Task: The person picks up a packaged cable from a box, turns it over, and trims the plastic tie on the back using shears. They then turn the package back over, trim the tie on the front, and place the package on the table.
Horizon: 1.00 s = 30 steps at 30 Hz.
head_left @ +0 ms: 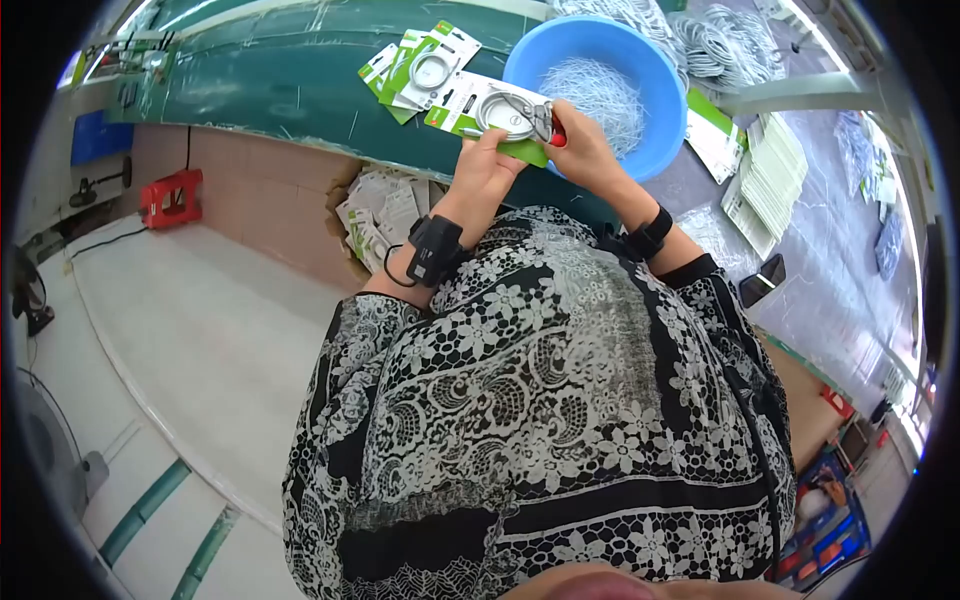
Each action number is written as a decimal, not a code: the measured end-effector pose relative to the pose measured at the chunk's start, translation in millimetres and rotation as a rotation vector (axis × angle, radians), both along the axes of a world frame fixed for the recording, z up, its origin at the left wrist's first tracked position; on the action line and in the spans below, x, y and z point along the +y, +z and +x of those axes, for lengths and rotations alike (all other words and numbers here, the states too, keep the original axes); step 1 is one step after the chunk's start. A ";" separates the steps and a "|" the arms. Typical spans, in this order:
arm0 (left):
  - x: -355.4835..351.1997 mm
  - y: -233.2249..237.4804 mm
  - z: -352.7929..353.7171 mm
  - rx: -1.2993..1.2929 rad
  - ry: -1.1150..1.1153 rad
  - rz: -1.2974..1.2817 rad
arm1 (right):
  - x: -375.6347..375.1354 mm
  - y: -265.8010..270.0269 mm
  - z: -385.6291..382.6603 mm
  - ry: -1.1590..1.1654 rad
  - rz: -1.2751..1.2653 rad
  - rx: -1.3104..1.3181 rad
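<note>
My left hand [487, 168] grips the lower edge of a white and green card [462, 100] with a coiled light cable [505, 115] on its front. My right hand [580, 145] is closed at the card's right end, around a tool with grey metal loops and a red part [558, 140]. The tool lies partly over the coil. To the left, several similar cards [425, 68] with coiled cable lie overlapped on the green table. Just behind my right hand stands a blue basin [672, 120] holding many thin white strips [598, 95].
Bundles of white cable [728, 45] lie behind the basin. At the right are stacked cards [768, 180] and a phone [762, 280]. A cardboard box [338, 205] of packaged cards stands below the table's edge. A red stool [172, 198] is at the left.
</note>
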<state>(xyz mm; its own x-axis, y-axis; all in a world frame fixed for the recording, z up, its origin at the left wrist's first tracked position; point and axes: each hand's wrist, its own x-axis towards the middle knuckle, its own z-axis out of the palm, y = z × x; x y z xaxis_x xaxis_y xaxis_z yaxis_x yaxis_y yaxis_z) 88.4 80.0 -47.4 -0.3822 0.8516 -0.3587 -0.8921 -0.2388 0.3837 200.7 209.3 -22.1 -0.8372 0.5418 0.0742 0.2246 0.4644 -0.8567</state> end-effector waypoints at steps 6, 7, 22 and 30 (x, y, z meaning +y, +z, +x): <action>-1.7 11.6 -1.2 0.168 0.101 -0.099 | -2.7 4.1 -8.6 0.064 0.088 -0.035; 1.6 17.9 -1.9 0.125 0.164 -0.157 | -0.1 6.0 -9.3 0.051 0.022 -0.068; -6.4 68.8 -3.2 0.544 0.305 -0.040 | 4.0 57.4 29.9 -0.023 0.584 -0.233; -6.5 67.1 3.1 0.519 0.318 -0.058 | 2.1 59.8 29.7 -0.022 0.628 -0.250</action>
